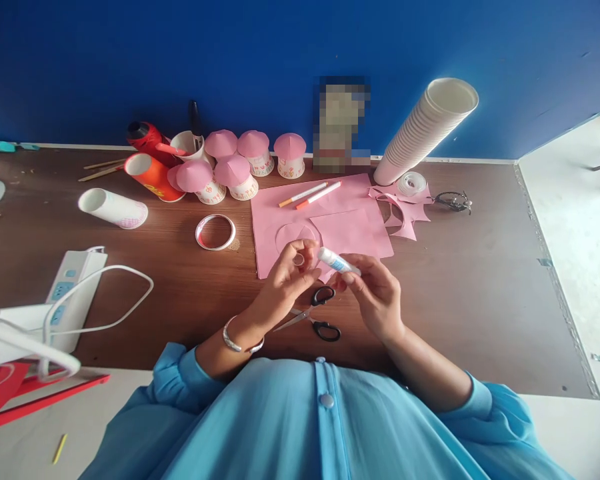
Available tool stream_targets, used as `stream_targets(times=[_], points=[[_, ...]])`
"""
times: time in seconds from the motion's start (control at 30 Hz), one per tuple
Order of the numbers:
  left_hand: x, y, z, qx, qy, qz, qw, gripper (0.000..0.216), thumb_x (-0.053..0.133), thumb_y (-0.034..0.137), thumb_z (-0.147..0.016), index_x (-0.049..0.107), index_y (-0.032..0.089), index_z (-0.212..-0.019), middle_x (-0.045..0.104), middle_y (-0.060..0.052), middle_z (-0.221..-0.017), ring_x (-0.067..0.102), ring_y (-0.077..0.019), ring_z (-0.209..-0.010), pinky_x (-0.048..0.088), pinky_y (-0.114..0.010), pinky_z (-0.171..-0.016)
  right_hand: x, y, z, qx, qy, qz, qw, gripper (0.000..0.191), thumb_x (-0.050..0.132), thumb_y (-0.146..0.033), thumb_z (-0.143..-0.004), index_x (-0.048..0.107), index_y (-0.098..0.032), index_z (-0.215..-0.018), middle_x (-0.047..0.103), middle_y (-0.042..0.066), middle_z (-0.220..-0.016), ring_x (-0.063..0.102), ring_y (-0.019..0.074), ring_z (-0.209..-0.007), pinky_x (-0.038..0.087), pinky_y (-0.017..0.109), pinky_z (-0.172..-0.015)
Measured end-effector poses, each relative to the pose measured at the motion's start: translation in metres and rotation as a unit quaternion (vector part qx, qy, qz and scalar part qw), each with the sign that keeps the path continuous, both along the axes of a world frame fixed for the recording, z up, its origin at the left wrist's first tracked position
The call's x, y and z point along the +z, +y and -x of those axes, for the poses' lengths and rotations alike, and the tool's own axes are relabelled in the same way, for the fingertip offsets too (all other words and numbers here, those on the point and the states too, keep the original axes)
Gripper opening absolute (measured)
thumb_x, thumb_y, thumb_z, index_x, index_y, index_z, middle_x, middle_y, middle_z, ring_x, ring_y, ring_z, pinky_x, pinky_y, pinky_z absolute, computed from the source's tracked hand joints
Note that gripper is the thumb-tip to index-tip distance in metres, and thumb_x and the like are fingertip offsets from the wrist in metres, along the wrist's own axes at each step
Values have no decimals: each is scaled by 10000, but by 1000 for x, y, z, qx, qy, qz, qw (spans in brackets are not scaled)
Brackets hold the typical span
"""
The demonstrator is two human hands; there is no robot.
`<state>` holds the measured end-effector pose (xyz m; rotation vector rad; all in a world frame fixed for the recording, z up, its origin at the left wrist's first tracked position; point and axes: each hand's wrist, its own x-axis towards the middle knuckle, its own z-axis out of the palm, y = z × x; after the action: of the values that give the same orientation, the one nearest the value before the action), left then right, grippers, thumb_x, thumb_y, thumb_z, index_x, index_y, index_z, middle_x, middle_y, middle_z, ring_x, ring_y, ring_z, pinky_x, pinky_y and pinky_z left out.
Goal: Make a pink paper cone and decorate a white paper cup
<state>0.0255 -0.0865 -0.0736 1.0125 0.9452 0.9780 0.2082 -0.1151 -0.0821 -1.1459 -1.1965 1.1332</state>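
My right hand [373,290] is closed around a white glue stick [336,260] with a blue label, its white end tilted up toward my left hand. The fingers of my left hand [294,270] are curled round a small white round piece [299,259] that looks like the glue stick's cap. Under both hands lie pink paper sheets [270,220] and a cut pink paper circle [295,235]. Scissors [307,313] with black handles rest partly spread on the table just below my hands.
Several paper cups with pink cone roofs [254,143] stand at the back, near a tall stack of paper cups [425,133]. Two markers [310,195] lie on the paper. A tape roll [215,232], pink scraps [405,210] and a power strip [73,293] are on the table [470,293].
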Motion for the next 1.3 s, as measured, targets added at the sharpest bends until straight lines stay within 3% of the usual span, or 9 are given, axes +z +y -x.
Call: stream_targets(times=[0.17,0.3,0.5,0.83,0.93,1.1,1.2,1.3], points=[[-2,4,9,-32,164,-164,972,207,468,239,-1065,511,212,-1266,644,-76,-1133,623,-146,-929,525,-297,-879,4,3,-11,17,-109,-41,993,179,724,-298,-968,728,-246,-1139,743,2,-874,692,138,-670,555,268,-619],[-3,4,11,-57,283,-283,915,394,388,78,-1014,401,204,-1388,665,-118,-1226,674,-187,-1093,542,-363,-980,7,3,-13,45,-208,-95,972,181,672,-249,-987,721,-244,-1161,745,18,-868,686,159,-708,556,292,-662],[-3,2,12,-81,378,-333,860,543,421,82,-1003,291,203,-1516,693,-159,-1329,697,-247,-1239,585,-396,-1001,9,6,-11,51,-316,-157,934,201,632,-232,-1005,706,-239,-1192,770,59,-910,682,184,-685,550,312,-612],[-7,3,21,-104,417,-318,845,598,377,82,-1017,234,179,-1589,661,-185,-1458,654,-258,-1357,591,-438,-1072,10,4,-11,57,-385,-247,887,240,605,-182,-1019,692,-210,-1241,781,88,-897,733,225,-785,565,325,-676],[0,3,22,-109,422,-326,839,566,407,106,-1029,273,187,-1572,675,-172,-1448,680,-263,-1323,616,-424,-1035,11,5,-13,61,-338,-196,919,213,595,-208,-1027,709,-222,-1206,790,80,-919,740,213,-783,577,318,-685],[17,6,28,-92,412,-325,846,381,534,153,-1022,515,231,-1394,759,-91,-1328,782,-217,-1122,646,-313,-919,10,8,-19,85,-156,34,984,210,643,-388,-1010,740,-238,-1121,770,21,-796,718,181,-670,577,298,-629],[23,9,33,-90,391,-362,841,308,630,180,-1001,624,226,-1306,812,-62,-1190,810,-178,-965,647,-266,-857,10,11,-20,103,-27,122,987,302,712,-486,-957,747,-216,-1085,708,-9,-682,657,156,-585,549,278,-569],[23,13,39,-78,351,-387,849,322,703,206,-968,690,230,-1290,818,-61,-1176,806,-177,-966,650,-282,-895,11,13,-20,114,20,150,982,343,736,-518,-932,758,-200,-1059,690,-8,-668,615,139,-564,534,272,-556]])
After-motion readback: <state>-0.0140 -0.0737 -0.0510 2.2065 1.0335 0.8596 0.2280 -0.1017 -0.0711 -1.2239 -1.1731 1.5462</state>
